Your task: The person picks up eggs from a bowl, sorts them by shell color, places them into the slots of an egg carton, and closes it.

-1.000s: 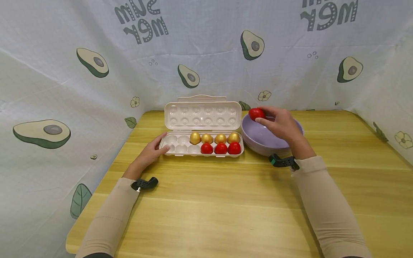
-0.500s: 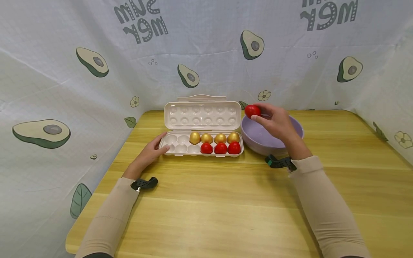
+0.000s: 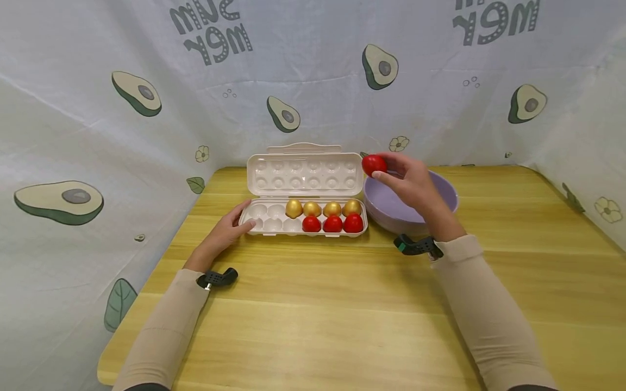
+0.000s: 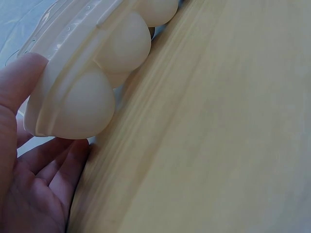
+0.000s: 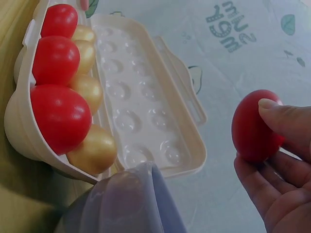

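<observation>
My right hand (image 3: 409,182) pinches a red egg (image 3: 374,165) between thumb and fingers, raised above the left rim of a purple bowl (image 3: 388,203). In the right wrist view the egg (image 5: 255,125) stands clear of everything but the fingers. An egg carton (image 3: 274,224) lies with its lid (image 3: 305,179) folded back. Several gold eggs (image 3: 312,208) fill the right of its back row, and three red eggs (image 3: 333,224) sit in front of them. At the carton's left end my left hand (image 3: 222,237) holds it, thumb over the rim (image 4: 22,80), fingers against the end.
The wooden table (image 3: 313,304) carries the carton and, close against its right end, the bowl. A white cloth (image 3: 332,70) printed with avocados hangs behind the table and down its left side.
My right hand has moved left and slightly upward with the red egg, from over the bowl toward the carton's right end. The left hand and the carton stay in place.
</observation>
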{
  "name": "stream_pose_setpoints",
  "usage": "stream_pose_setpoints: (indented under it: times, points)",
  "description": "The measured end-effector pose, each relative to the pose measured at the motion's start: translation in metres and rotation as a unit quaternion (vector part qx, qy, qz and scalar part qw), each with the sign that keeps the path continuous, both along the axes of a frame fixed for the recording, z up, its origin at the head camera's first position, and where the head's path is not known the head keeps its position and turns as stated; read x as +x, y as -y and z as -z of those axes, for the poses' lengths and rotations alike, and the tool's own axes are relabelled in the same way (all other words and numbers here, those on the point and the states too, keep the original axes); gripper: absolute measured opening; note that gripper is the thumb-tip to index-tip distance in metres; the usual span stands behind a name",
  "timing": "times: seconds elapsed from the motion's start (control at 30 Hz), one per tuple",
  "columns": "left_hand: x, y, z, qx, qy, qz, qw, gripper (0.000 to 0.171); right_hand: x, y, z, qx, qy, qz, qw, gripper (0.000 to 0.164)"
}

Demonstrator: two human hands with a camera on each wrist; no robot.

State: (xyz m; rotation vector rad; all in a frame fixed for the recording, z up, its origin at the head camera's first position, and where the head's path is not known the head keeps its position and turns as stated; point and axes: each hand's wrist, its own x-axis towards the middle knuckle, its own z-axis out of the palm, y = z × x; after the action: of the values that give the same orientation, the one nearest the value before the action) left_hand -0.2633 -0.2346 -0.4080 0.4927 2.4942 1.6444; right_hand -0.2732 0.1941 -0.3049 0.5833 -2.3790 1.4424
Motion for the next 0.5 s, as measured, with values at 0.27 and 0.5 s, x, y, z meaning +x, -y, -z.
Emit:
stream_pose_setpoints:
  times: [0.27,0.5]
  points:
    - [0.004,0.001,-0.004,0.003,0.001,-0.001,1.0,0.066,0.018,0.027,-0.017,-0.028,0.004,-0.043,0.999,0.042]
    - [0.003,0.0,-0.006,-0.002,0.006,-0.005,1.0,0.066,0.019,0.036,-0.014,-0.001,0.03,-0.051,0.998,0.045]
